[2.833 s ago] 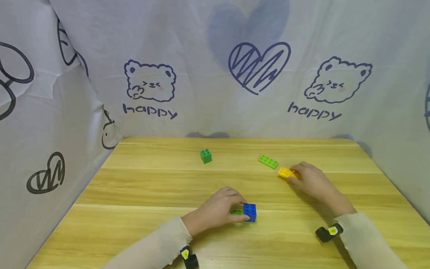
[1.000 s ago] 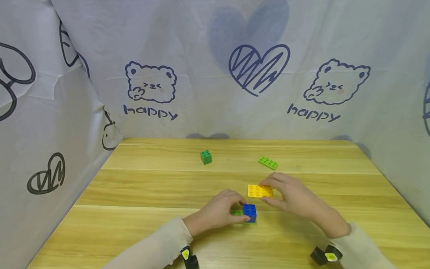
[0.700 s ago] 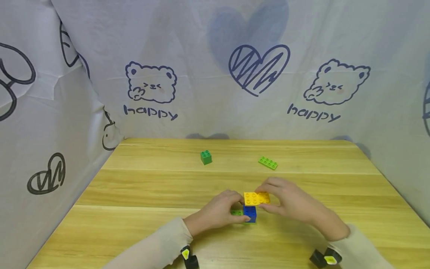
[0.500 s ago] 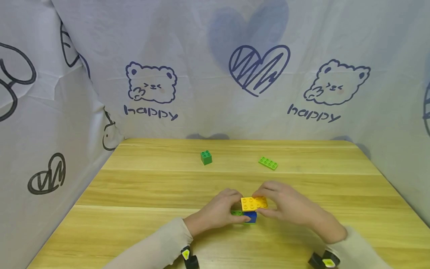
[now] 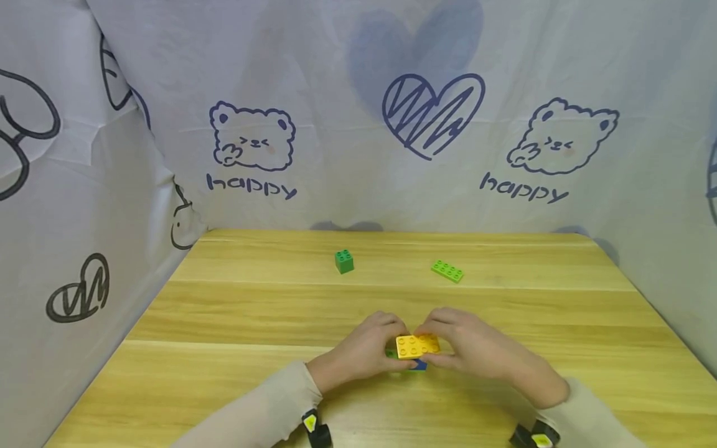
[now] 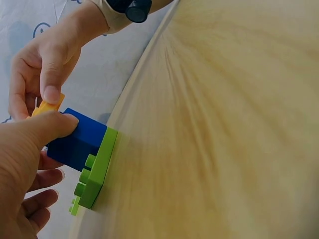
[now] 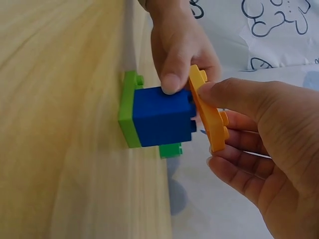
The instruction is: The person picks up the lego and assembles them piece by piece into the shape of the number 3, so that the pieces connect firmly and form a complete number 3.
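Observation:
My left hand grips a square blue brick, thumb on one side of it. That brick stands at one end of a lime-green studded plate, which lies on the table. Over the blue brick, my right hand pinches a thin yellow 2x4 plate between thumb and fingers. In the right wrist view the yellow plate leans at an angle to the blue brick's studs, one end close to them. Whether they touch I cannot tell. From the head view, the yellow plate hides most of the blue brick.
A dark green 2x2 brick stands toward the back of the wooden table. Right of it lies another lime-green plate. White cloth with drawings hangs behind the table and along its sides.
My right hand has brought the yellow plate from the right side of the table, leftward and nearer, to over the blue brick. My left hand has stayed on the blue brick.

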Tool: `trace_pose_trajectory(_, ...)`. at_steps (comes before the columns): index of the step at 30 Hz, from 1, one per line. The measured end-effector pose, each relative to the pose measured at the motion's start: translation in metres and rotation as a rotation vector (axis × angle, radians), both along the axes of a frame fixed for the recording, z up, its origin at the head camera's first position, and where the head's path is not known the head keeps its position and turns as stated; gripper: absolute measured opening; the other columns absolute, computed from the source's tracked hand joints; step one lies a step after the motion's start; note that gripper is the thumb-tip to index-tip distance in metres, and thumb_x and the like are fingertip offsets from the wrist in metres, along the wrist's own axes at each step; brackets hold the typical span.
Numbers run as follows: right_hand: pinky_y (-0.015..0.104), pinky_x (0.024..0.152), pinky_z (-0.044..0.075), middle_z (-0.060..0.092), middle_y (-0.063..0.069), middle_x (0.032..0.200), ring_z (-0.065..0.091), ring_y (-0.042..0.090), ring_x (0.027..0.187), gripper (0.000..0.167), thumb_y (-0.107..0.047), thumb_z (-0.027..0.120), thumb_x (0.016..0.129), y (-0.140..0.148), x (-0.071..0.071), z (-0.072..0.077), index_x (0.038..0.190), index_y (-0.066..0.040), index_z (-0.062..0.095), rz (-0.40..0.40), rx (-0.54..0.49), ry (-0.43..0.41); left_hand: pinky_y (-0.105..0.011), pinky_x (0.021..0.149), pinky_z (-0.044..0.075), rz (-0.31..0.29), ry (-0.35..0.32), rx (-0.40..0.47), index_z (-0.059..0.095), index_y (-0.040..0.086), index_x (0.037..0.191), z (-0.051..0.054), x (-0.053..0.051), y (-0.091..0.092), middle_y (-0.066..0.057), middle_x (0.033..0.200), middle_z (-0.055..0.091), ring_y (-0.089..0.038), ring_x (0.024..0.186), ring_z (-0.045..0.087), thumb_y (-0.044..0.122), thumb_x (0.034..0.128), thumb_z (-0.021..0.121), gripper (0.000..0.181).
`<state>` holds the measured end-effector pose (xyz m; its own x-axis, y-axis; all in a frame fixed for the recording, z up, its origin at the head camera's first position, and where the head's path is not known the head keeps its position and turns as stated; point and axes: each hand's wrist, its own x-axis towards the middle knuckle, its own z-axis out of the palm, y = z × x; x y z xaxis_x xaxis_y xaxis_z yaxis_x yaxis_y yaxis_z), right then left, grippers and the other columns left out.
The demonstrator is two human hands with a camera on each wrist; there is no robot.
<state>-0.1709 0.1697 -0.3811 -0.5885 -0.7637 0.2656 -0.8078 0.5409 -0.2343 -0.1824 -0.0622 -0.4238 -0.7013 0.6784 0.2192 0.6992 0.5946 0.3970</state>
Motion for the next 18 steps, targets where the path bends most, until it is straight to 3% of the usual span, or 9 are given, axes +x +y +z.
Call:
trace_pose_trajectory(8, 0.024, 0.077, 0.052, 0.059, -0.009, 0.104, 0.055, 0.004, 0.089, 0.036, -0.037, 0.073, 0.089, -0.007, 0.0, -0.008, 0.116, -0.013, 0.069, -0.004, -0.037, -0.002, -0.024, 0.089, 0.045, 0.009, 0.0, -0.004, 0.067, 0.014, 0.109, -0.001, 0.001, 0.0, 0.004, 0.112, 0.061, -0.012, 0.103, 0.052, 0.044, 0.0835, 0.077, 0.04)
trace_pose_trajectory(18, 0.025, 0.079, 0.053, 0.062, -0.011, 0.104, 0.057, 0.002, 0.091, 0.037, -0.044, 0.068, 0.09, -0.01, 0.0, -0.014, 0.114, -0.016, 0.067, -0.053, -0.097, -0.092, -0.02, 0.082, 0.044, 0.003, 0.007, 0.017, 0.067, 0.015, 0.107, -0.002, -0.001, 0.0, 0.004, 0.11, 0.061, -0.011, 0.1, 0.051, 0.043, 0.0845, 0.075, 0.037)
